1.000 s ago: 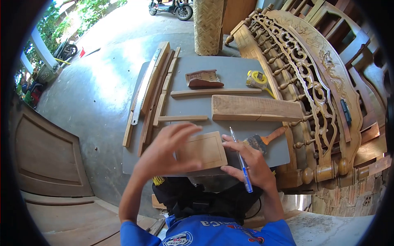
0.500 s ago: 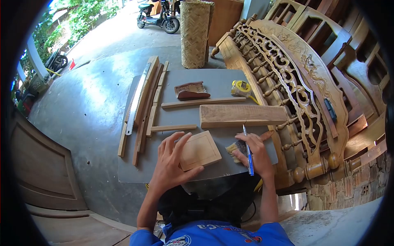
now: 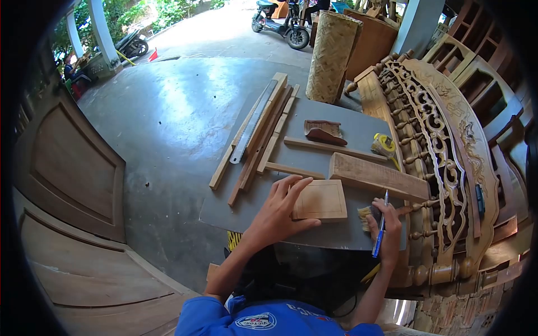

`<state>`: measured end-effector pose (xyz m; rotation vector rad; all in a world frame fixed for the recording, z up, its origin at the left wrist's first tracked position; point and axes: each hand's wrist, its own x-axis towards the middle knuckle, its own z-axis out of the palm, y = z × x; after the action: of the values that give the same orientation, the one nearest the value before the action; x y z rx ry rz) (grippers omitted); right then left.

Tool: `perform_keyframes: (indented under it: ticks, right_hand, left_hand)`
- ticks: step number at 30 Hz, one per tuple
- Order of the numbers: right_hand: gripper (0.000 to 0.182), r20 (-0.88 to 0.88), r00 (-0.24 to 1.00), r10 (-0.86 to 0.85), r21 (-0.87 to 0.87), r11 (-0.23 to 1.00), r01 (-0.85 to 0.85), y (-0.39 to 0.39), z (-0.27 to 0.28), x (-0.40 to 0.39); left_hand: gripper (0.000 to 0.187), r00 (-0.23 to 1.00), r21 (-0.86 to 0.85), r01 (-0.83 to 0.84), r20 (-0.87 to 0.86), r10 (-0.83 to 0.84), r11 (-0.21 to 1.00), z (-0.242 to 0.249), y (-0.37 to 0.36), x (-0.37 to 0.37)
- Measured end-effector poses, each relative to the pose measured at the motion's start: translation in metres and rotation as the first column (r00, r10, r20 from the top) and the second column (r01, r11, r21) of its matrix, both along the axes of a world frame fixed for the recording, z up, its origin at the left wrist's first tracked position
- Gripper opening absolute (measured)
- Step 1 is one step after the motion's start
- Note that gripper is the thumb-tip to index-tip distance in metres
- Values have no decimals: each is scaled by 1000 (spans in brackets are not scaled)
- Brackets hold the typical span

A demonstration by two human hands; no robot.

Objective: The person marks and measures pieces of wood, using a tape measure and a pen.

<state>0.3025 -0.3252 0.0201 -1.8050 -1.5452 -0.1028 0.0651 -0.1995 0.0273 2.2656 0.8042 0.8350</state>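
Note:
My left hand rests at the left edge of a small square wooden block, thumb along its near side and fingers at its far left corner. Pencilled lines run near the block's edges. A blue pen is held in my right hand, its tip pointing away from me. Beside that hand lies a brush, partly hidden by the fingers. Beyond both hands a thick wooden beam lies across the grey board.
A saw blade lies on long wooden strips at the left. Further back are a curved wood piece and a tape measure. A carved wooden frame stands at the right, a woven roll behind.
The camera view has turned left, so everything appears further right. The block looks turned slightly, its edges now nearer level. My left hand is still at it, and my right hand still holds the pen.

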Motion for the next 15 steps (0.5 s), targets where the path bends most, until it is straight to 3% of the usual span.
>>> perform_keyframes:
  ticks: [5,8,11,15]
  right_hand:
    - [27,-107,993,-43,-7,999,42,0,4,-3]
    - [27,-113,991,-74,-64,996,67,0,8,-4]
    - [27,-83,993,-79,-68,995,74,2,8,-4]
    - [29,-77,994,-81,-101,992,73,1,7,-1]
  left_hand:
    - [78,999,-22,18,37,-17,1000,-2,2,-3]
    - [66,997,11,4,74,-4,1000,1,1,-5]
    - [46,992,230,-76,112,51,970,7,8,-18]
    - [23,991,274,-130,24,128,953,29,42,-33]
